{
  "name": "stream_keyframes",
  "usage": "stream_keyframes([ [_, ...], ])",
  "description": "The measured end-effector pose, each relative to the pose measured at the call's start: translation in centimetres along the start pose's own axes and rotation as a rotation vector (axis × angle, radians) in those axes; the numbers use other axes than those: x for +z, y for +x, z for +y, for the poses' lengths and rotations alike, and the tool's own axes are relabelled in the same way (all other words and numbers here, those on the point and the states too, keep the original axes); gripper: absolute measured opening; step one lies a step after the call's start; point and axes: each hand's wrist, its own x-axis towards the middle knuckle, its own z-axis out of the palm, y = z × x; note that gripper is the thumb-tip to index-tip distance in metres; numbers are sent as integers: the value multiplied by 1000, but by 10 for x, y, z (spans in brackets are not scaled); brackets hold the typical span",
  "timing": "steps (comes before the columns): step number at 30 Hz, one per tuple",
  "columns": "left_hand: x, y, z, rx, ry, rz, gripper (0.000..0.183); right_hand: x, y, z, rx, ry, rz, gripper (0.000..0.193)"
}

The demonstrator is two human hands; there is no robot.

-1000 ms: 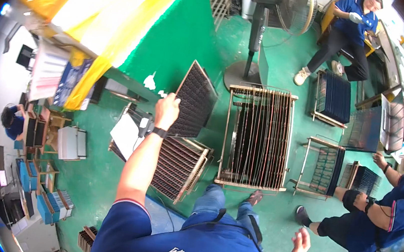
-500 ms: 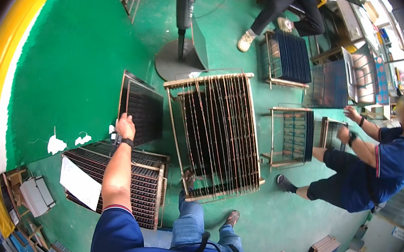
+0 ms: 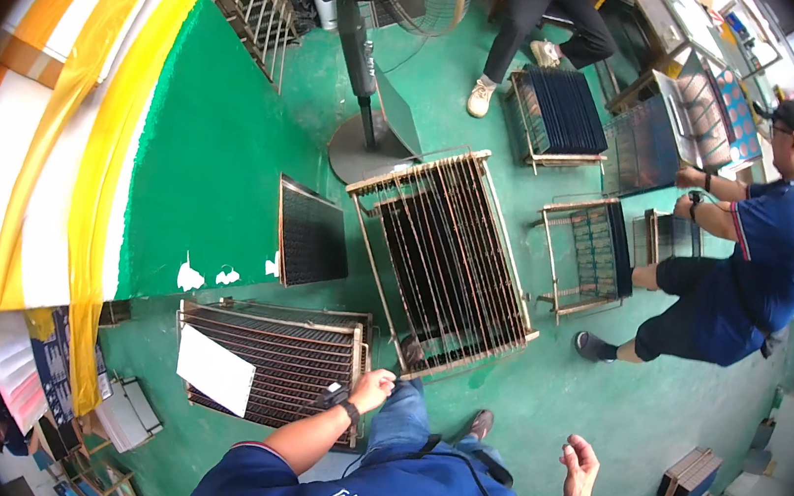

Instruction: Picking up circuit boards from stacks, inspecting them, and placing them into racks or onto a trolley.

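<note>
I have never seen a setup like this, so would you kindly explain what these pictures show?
There is no machine: a person works bare-handed, and a wide fisheye camera on the head looks down. On the green floor stand a central wire rack and a lower-left rack with a white sheet on it. The left hand is near both racks and seems to hold nothing; the right hand is empty, out to the side. A co-worker stands at right.

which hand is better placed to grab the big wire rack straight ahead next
Probably the left: the left hand appears close to the near-left corner of the wire rack, while the right hand shows farther off, above green floor.
</note>
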Motion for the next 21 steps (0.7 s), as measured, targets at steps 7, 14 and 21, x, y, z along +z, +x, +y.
stream_keyframes([
  [7, 28, 20, 159, 112, -152, -384, 58, -33, -13, 27, -119, 29, -71, 35],
  [14, 90, -6, 101, -160, -59, -312, 47, -74, -13, 90, -85, 261, 5, 33],
  [21, 122, -20, 48, -189, 406, -170, 8, -166, -21, 208, -154, 471, 124, 31],
])
